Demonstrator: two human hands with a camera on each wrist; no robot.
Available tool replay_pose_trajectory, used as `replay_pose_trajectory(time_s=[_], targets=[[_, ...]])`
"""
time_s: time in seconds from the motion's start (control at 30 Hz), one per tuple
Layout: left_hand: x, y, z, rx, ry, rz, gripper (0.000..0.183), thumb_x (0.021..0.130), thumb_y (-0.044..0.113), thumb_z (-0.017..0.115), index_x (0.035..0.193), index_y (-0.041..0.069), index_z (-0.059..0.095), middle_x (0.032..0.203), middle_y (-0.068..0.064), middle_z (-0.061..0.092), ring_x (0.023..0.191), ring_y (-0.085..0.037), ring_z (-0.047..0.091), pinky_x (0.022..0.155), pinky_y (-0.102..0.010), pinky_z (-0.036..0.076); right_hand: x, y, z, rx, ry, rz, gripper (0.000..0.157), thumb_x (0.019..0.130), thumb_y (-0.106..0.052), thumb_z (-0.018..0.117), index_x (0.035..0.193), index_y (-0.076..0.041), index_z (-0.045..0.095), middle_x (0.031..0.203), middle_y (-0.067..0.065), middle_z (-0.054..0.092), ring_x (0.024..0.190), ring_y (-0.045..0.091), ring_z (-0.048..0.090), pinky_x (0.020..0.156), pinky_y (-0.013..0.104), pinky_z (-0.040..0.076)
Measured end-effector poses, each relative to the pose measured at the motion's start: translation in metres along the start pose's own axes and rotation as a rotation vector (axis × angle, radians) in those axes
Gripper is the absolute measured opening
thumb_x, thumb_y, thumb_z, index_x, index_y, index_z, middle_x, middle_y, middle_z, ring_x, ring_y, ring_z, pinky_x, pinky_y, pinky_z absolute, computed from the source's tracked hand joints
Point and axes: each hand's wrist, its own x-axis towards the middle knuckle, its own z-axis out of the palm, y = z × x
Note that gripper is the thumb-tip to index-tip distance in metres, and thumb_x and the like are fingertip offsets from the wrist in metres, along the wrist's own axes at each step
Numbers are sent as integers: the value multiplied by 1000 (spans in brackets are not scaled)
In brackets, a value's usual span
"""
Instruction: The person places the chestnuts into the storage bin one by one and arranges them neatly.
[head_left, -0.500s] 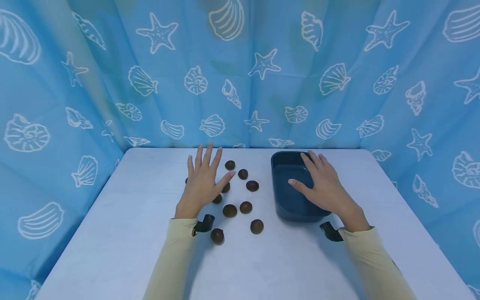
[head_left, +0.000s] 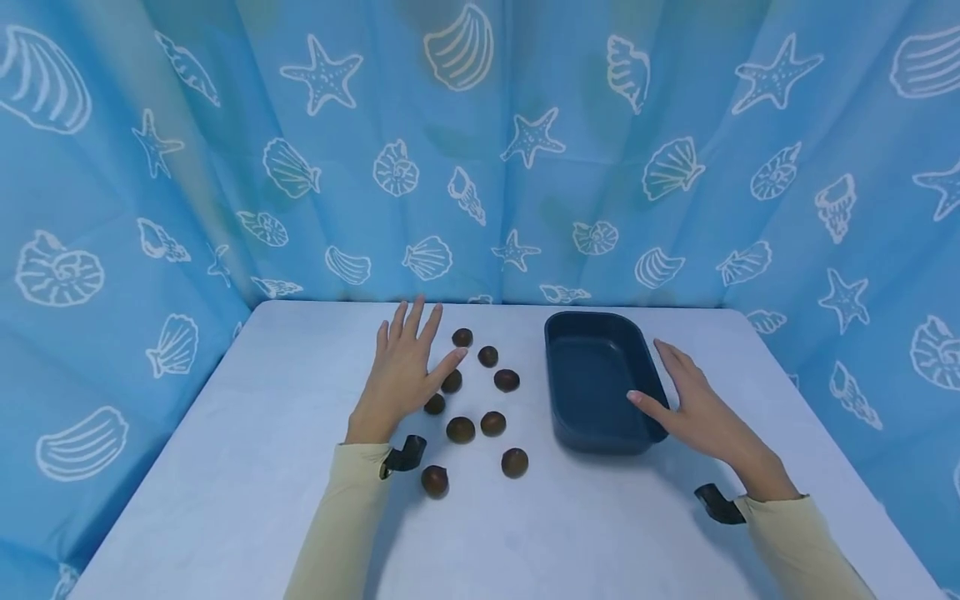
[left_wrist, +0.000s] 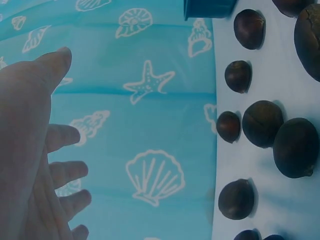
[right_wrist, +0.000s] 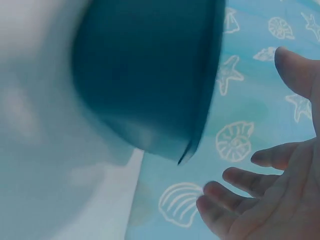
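White table: left hand near chestnuts, right hand beside bin.

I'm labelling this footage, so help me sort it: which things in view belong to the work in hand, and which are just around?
Likely part of the work:
brown nuts, nearest the left hand
dark blue container, nearest the right hand

Likely just surroundings:
white table
shell-print curtain
black wrist devices
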Motion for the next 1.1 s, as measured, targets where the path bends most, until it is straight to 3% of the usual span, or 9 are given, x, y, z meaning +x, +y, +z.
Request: replay_pose_trajectory(time_s=[0.17, 0.33, 0.53, 0.7, 0.9, 1.1], targets=[[-3, 1, 4, 1, -26, 2, 81, 103, 62, 46, 164, 12, 27, 174, -18, 17, 161, -44, 14, 126, -69, 15, -8, 14, 7, -9, -46, 32, 109, 98, -56, 64, 165, -2, -3, 166, 37, 15, 146, 59, 31, 107, 77, 37], [-1, -1, 4, -16, -3, 0, 81, 103, 61, 47, 164, 11, 29, 173, -18, 20, 160, -44, 17, 126, -68, 16, -10, 22, 10, 0, -98, 22, 113, 97, -57, 65, 163, 2, -6, 165, 38, 20, 141, 59, 42, 101, 71, 48], [3, -4, 1, -61, 6, -3, 79, 104, 60, 46, 163, 9, 32, 172, -19, 20, 160, -43, 16, 126, -68, 16, -11, 25, 11, 19, -156, 20, 120, 94, -58, 68, 162, 6, -8, 166, 39, 11, 148, 62, 27, 111, 76, 34], [-2, -12, -6, -86, 33, -38, 73, 106, 55, 47, 159, 7, 38, 171, -21, 24, 159, -44, 20, 127, -66, 18, -7, 28, 19, 100, -194, 3, 131, 88, -51, 78, 160, 4, -17, 168, 37, -1, 152, 62, 15, 113, 79, 26], [-8, -22, -14, -136, 77, -74, 68, 106, 52, 49, 155, 5, 45, 170, -21, 26, 158, -43, 23, 127, -63, 21, -1, 28, 26, 159, -202, -60, 139, 82, -44, 85, 161, -1, -20, 170, 34, -5, 153, 61, 11, 111, 81, 25], [-4, -35, -27, -266, 123, -155, 65, 106, 51, 51, 155, 8, 47, 169, -16, 28, 157, -40, 28, 124, -63, 29, 10, 20, 29, 155, -219, -5, 139, 84, -49, 82, 159, -2, -25, 169, 35, -6, 153, 62, 12, 112, 80, 27]])
